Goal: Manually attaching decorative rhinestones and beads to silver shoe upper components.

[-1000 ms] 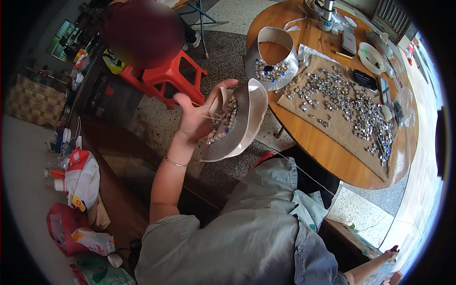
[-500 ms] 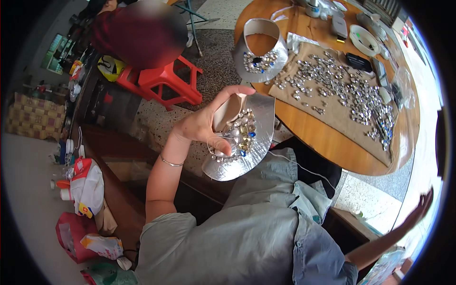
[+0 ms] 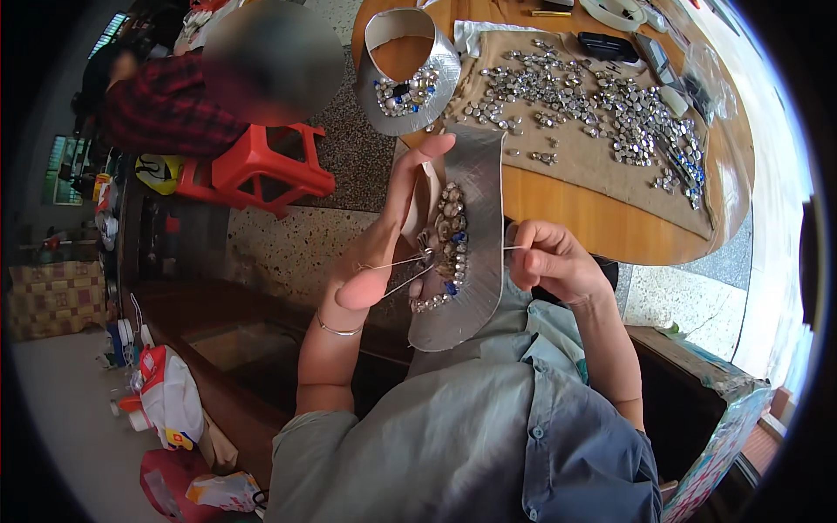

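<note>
Room: Around us a speckled floor (image 3: 344, 161) is showing, with a red plastic stool (image 3: 266, 166) standing far left, beside a co-worker's plaid sleeve (image 3: 166, 105).
Desk (image 3: 549, 205): Its smooth, varnished wood is curving along the far right, carrying a coarse brown cloth (image 3: 602, 174) strewn with loose faceted gems (image 3: 632, 131).
Silver collar (image 3: 479, 235): We are holding it up in front of us, just off the near left edge of the desk.
Left hand (image 3: 379, 240): We are grasping the collar by its left side, thumb spread, loops of pale thread (image 3: 397, 261) running taut toward the beads.
Right hand (image 3: 558, 266): We are pinching a thin strand (image 3: 514, 248) at the collar's right edge; whether it is thread or needle, we cannot tell.
Change: A moment ago our right hand was reaching out empty, near right; now we are working the collar from both sides, apparently stitching.
Beadwork (image 3: 453, 235): Clear, pearly and blue stones are bulging in a crust against the stiff, crinkled, foil-like sheet.
Second collar (image 3: 449, 74): It is resting on the desk's far left, a flared ring with similar beading.
</note>
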Demonstrator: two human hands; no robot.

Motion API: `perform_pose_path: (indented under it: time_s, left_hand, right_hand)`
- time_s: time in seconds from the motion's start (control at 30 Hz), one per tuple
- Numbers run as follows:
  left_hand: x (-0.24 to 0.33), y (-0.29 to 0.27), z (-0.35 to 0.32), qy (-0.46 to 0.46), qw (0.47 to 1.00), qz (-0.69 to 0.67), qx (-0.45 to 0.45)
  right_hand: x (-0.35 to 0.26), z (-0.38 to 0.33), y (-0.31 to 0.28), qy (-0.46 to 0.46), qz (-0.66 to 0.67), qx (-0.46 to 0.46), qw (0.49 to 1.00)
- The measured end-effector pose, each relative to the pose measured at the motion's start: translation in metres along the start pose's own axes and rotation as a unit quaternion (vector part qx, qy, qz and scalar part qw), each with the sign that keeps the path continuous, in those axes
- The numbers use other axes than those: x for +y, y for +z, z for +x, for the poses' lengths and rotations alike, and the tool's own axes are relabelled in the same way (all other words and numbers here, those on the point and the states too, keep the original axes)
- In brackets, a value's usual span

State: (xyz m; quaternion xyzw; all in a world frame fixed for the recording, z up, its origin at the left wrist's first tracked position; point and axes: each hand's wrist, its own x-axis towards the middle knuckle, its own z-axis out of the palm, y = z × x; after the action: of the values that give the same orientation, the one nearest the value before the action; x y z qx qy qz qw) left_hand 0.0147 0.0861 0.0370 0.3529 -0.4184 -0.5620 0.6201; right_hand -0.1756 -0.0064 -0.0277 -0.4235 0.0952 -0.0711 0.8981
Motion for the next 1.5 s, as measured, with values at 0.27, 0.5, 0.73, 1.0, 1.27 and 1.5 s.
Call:
perform_pose_path:
  time_s: [0.27, 0.5, 0.73, 1.0, 1.27, 1.5]
  left_hand:
    - [0.001, 0.012, -0.001, -0.036, 0.999, -0.006, 0.004]
    - [-0.003, 0.007, 0.004, -0.038, 0.999, -0.018, -0.003]
    - [-0.020, 0.002, 0.008, -0.043, 0.998, -0.040, -0.031]
    - [-0.023, 0.006, 0.013, -0.060, 0.994, 0.060, -0.063]
    - [-0.017, 0.009, 0.013, -0.054, 0.996, 0.055, -0.036]
    - [-0.016, 0.013, 0.011, 0.014, 0.985, 0.142, 0.100]
  right_hand:
    - [-0.011, 0.016, 0.038, -0.143, 0.359, 0.093, 0.918]
    - [-0.011, 0.012, 0.028, -0.169, 0.478, 0.049, 0.861]
    - [-0.016, 0.009, 0.018, -0.197, 0.483, 0.045, 0.852]
    - [-0.019, 0.009, 0.012, -0.203, 0.469, 0.056, 0.858]
    - [-0.022, 0.014, 0.000, -0.227, 0.475, -0.004, 0.850]
    - [-0.033, -0.007, 0.013, -0.250, -0.311, 0.452, 0.797]
